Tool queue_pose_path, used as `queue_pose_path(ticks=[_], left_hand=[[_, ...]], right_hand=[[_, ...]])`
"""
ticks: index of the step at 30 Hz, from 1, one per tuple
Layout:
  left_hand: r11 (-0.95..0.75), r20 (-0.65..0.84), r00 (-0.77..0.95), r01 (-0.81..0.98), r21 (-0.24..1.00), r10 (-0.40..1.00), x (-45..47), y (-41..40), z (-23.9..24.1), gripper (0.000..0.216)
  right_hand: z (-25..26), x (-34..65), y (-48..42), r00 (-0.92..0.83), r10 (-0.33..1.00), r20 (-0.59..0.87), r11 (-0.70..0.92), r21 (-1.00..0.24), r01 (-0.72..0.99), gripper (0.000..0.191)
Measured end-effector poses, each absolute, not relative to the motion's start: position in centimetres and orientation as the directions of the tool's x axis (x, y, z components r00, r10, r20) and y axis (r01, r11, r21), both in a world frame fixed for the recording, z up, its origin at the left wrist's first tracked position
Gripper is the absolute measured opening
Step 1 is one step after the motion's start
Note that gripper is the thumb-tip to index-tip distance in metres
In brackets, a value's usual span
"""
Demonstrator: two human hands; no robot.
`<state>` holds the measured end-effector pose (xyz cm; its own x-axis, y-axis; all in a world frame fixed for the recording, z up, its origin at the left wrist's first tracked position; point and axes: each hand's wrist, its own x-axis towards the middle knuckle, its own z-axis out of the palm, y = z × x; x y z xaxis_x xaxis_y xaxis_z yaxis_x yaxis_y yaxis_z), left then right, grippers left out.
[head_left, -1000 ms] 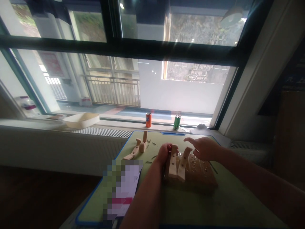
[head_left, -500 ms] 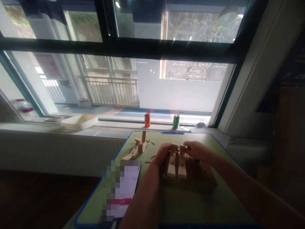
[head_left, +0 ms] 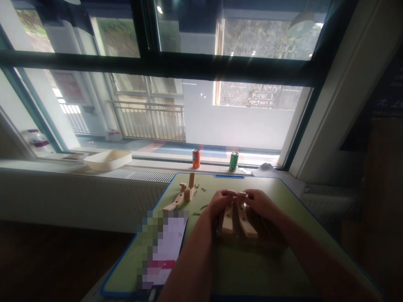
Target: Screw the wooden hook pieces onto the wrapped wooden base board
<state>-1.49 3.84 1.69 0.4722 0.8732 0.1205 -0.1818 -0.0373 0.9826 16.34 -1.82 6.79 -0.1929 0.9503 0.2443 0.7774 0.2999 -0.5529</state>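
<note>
Two pale wooden pieces with drilled holes lie side by side over a dark brown board [head_left: 270, 241], whose outline is dim in shadow. My left hand [head_left: 219, 202] is closed around the far end of the left wooden piece [head_left: 228, 222]. At the far end of the right wooden piece [head_left: 248, 226], my right hand [head_left: 260, 202] grips with bent fingers. The near ends of the pieces spread apart, while their far ends are close together. Some fingertips are hidden behind the wood.
More wooden parts [head_left: 180, 199] rest on the green table [head_left: 252, 272] at the left, with several screws [head_left: 196, 214] beside them. A tablet-like screen [head_left: 168, 251] lies nearer. On the windowsill stand an orange can [head_left: 196, 159], a green can [head_left: 233, 161] and a cream basin [head_left: 108, 160].
The right wooden piece has turned, its near end swinging to the right away from the left piece. My right hand has shifted with it. The camera view has moved slightly.
</note>
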Motion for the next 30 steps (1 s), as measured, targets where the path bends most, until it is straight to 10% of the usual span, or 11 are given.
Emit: queue_pose_path(ticks=[30], left_hand=[[-0.100, 0.116, 0.439, -0.058, 0.993, 0.891, -1.3, 3.4, 1.8, 0.035]], right_hand=[[6.6, 17.4, -1.8, -0.171, 0.960, 0.221, 0.274, -0.627, 0.729, 0.042]])
